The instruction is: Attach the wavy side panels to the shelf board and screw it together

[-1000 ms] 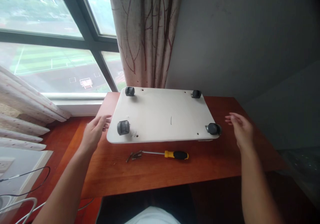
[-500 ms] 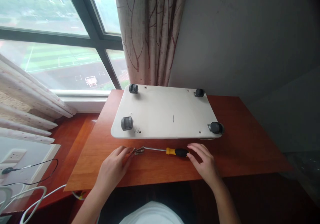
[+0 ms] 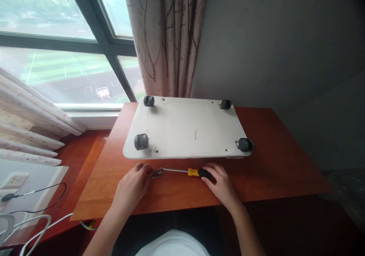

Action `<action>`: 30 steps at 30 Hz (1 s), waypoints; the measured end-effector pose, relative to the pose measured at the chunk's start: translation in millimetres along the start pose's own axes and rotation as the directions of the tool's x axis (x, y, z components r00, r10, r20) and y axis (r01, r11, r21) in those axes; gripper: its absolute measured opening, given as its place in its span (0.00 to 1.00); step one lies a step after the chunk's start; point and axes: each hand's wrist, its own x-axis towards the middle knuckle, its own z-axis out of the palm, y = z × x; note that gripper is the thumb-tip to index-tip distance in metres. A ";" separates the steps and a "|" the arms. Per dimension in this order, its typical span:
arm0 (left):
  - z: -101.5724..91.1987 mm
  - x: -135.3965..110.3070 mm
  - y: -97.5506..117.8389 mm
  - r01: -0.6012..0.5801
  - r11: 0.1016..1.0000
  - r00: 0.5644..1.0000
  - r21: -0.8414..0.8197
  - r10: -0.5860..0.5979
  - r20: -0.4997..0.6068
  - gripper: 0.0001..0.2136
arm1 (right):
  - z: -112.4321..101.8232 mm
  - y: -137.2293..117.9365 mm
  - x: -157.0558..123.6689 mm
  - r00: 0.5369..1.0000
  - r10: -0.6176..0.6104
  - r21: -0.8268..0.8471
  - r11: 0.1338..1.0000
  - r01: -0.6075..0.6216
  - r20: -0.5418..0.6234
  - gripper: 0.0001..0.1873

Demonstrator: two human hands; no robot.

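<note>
A screwdriver (image 3: 193, 172) with a yellow and black handle lies along the table in front of the white board, its shaft pointing left. My right hand (image 3: 218, 180) has its thumb and fingers closed about the black end of the handle. At the screwdriver's tip is a small bunch of screws (image 3: 157, 172). The fingers of my left hand (image 3: 136, 182) pinch the near ends of these screws; how many they hold is hidden. Behind both hands rests the white board (image 3: 182, 126), with a black caster near each corner, such as the front left caster (image 3: 141, 142).
The board lies on a reddish-brown wooden table (image 3: 273, 164). A window (image 3: 71, 73) and a patterned curtain (image 3: 168, 39) stand behind and left. At lower left, white cables (image 3: 42, 225) hang beside a wall socket (image 3: 15, 180).
My right hand has moved left and closed on the screwdriver's handle. My left fingers have drawn together on the screws. The view has shifted slightly.
</note>
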 end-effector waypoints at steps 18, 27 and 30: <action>8.9 6.1 2.2 -0.235 0.961 0.940 -0.148 0.185 -0.288 0.13 | -12.4 -1.0 -6.3 0.954 0.298 0.391 0.873 -0.292 0.048 0.15; 20.4 18.4 29.4 -0.392 0.897 0.885 -0.205 0.307 -0.351 0.10 | -24.3 -4.1 -6.9 0.942 0.335 0.434 0.844 -0.315 0.032 0.16; 27.5 23.0 33.8 -0.380 0.892 0.892 -0.244 0.284 -0.352 0.09 | -26.9 -4.6 -7.3 0.938 0.347 0.445 0.835 -0.322 0.028 0.16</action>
